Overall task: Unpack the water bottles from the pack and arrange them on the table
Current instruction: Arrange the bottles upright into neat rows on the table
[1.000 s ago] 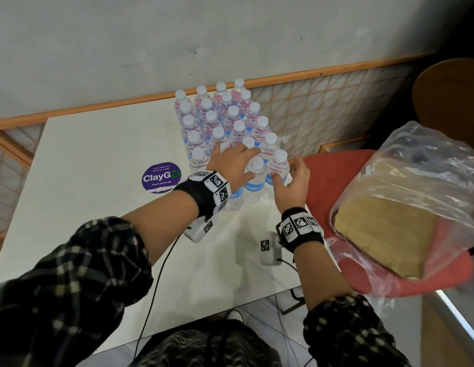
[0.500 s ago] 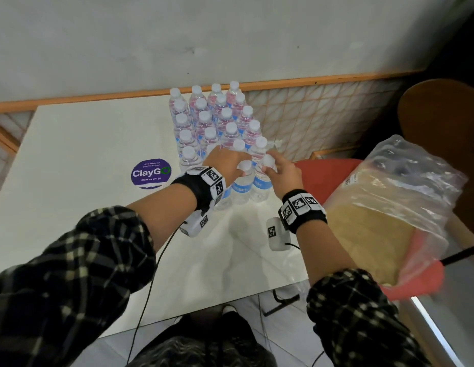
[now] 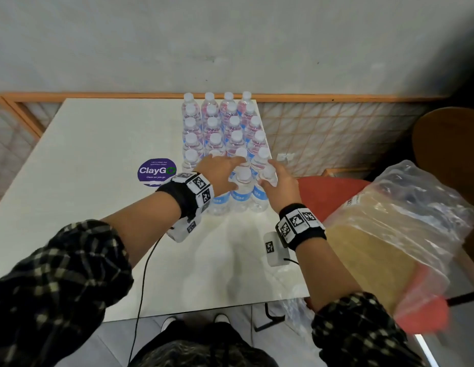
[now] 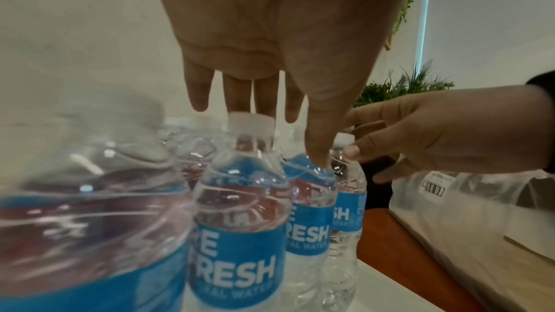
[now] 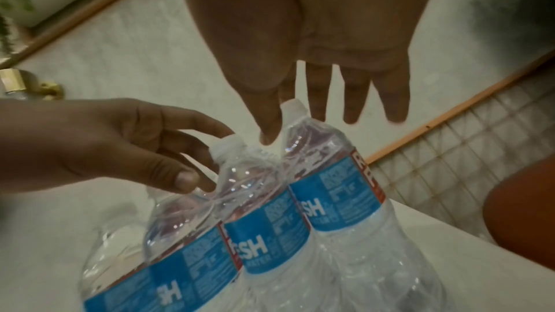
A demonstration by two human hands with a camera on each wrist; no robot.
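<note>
Several clear water bottles [image 3: 217, 128] with blue labels stand in rows of four on the white table [image 3: 98, 154]. My left hand [image 3: 220, 173] lies over the near rows, fingers stretched across the caps. Its thumb [image 4: 318, 160] touches a bottle's shoulder. My right hand [image 3: 279, 186] holds the near right bottle [image 3: 258, 197] at the neck, thumb in front and fingers behind, as the left wrist view shows. The emptied plastic pack wrap with its cardboard tray [image 3: 376, 234] lies to the right on a red chair [image 3: 323, 192].
The bottle block runs along the table's right edge, next to a wood-framed lattice partition [image 3: 323, 133]. A purple round sticker [image 3: 156, 172] marks the table left of the bottles. A brown round seat [image 3: 447, 154] stands at far right.
Both hands stay at the near row of bottles. The left fingers have stretched a little further over the caps. The head view has swung, so the scene sits differently in frame.
</note>
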